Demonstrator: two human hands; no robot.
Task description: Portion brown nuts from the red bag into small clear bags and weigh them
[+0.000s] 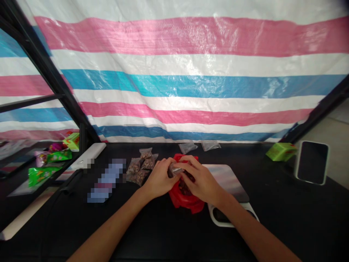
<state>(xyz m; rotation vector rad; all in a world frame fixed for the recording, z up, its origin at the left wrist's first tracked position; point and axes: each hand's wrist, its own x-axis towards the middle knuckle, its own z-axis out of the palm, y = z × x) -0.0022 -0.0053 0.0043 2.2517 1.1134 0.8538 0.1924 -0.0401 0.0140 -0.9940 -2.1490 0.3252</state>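
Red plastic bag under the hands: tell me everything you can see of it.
The crumpled red plastic bag sits on the black table, glossy and open, holding dark reddish-brown pieces. The left hand and right hand partly hide its mouth, holding a small clear pouch above it. Its right side lies beside a pale flat board, possibly touching.

Light is bright and even, diffuse, with no source in view. Glare appears as white sheens along creases in the tarp (218, 36), with a small highlight on the packet (174, 170). Shadows are soft and faint under the left hand (159, 178) and right hand (199, 180). The table (286, 225) reads dark, its surface detail lost. Wide-angle distortion slants the frame bars (46, 69) near the edge. One pixelated patch (106, 180) obscures detail. No marked blur elsewhere.
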